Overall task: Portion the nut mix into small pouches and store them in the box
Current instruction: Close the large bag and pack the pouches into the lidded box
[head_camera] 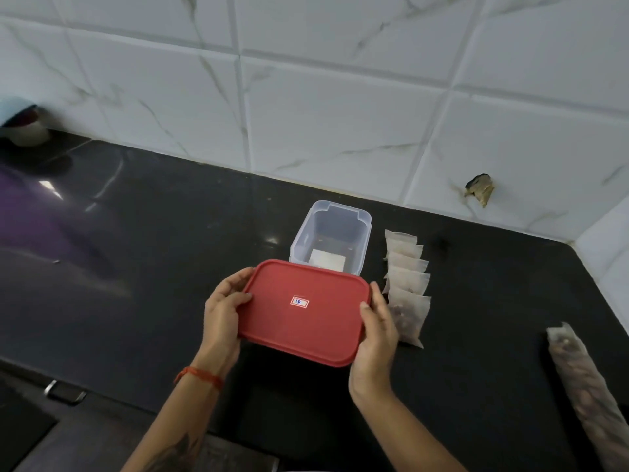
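Your left hand (223,310) and right hand (376,330) each clamp an end of the red lid (303,311) above the counter (153,233), before the open box (332,233); pouches (406,281) lie just beside it.

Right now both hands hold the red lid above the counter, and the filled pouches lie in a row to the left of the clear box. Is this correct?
Not quite. The head view shows the pouches to the right of the clear box, not the left. The rest is right: the left hand and right hand hold the red lid.
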### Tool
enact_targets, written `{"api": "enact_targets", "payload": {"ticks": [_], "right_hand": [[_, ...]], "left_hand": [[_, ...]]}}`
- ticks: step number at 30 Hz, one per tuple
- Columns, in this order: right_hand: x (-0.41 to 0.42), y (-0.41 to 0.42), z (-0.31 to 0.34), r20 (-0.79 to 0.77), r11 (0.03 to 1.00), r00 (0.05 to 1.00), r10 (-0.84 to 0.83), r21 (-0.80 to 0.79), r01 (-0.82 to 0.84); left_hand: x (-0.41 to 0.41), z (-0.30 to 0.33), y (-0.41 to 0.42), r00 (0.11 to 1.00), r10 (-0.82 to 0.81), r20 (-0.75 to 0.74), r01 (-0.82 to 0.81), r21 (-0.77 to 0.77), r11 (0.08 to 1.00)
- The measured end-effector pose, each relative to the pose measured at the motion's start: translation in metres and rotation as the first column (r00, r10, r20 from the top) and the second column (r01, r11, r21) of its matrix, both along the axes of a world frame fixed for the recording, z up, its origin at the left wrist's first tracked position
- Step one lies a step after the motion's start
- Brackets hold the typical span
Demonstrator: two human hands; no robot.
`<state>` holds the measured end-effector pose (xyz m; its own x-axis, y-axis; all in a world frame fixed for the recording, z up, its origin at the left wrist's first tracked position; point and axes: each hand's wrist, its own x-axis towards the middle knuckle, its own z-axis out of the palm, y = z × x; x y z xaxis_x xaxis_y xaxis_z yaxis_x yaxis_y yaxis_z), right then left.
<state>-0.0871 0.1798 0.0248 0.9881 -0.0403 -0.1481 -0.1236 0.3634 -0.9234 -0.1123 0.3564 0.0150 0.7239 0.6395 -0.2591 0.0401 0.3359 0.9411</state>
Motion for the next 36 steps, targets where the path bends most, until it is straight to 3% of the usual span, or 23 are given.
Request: {"api": "enact_targets", "payload": {"ticks": [3, 6, 8, 14, 16, 19, 22, 25, 28, 33, 36], "right_hand": [[-0.006, -0.002, -0.028, 0.016, 0.934, 0.997, 0.074, -0.352, -0.064], [-0.006, -0.005, -0.049, 0.051, 0.747, 0.978, 0.200, -0.655, -0.118], [-0.006, -0.006, -0.058, 0.054, 0.616, 0.957, 0.286, -0.775, -0.140], [-0.006, -0.007, -0.083, 0.094, 0.409, 0.913, 0.397, -0.909, -0.084], [-0.007, -0.007, -0.089, 0.093, 0.275, 0.899, 0.427, -0.961, -0.031], [-0.007, -0.005, -0.093, 0.017, 0.045, 0.882, 0.471, -0.999, -0.004], [-0.007, -0.005, -0.091, -0.039, -0.056, 0.878, 0.476, -0.998, -0.014], [-0.007, -0.007, -0.088, -0.119, -0.120, 0.866, 0.486, -0.990, -0.069], [-0.006, -0.009, -0.087, -0.169, -0.155, 0.844, 0.510, -0.983, -0.103], [0.004, -0.020, -0.070, -0.100, 0.005, 0.781, 0.616, -0.991, -0.130], [0.014, -0.027, -0.051, -0.039, 0.212, 0.808, 0.588, -0.957, -0.200]], "left_hand": [[-0.009, -0.018, -0.007, 0.999, 0.033, -0.012, -0.031, 0.146, 0.989], [-0.015, -0.036, -0.012, 0.997, -0.004, -0.076, 0.029, 0.335, 0.942], [-0.018, -0.049, -0.014, 0.990, -0.033, -0.138, 0.092, 0.451, 0.888], [-0.022, -0.079, -0.011, 0.944, -0.071, -0.322, 0.292, 0.717, 0.633], [-0.021, -0.080, -0.013, 0.927, -0.071, -0.368, 0.337, 0.735, 0.588], [-0.019, -0.081, -0.014, 0.909, -0.073, -0.410, 0.399, 0.810, 0.431], [-0.018, -0.083, -0.016, 0.882, -0.034, -0.470, 0.458, 0.838, 0.296], [-0.017, -0.085, -0.016, 0.859, -0.006, -0.511, 0.502, 0.842, 0.198], [-0.015, -0.086, -0.015, 0.847, -0.011, -0.532, 0.526, 0.835, 0.160], [-0.011, -0.075, -0.019, 0.839, 0.025, -0.543, 0.535, 0.833, 0.143], [-0.002, -0.056, -0.037, 0.905, -0.051, -0.423, 0.425, 0.887, 0.177]]}}
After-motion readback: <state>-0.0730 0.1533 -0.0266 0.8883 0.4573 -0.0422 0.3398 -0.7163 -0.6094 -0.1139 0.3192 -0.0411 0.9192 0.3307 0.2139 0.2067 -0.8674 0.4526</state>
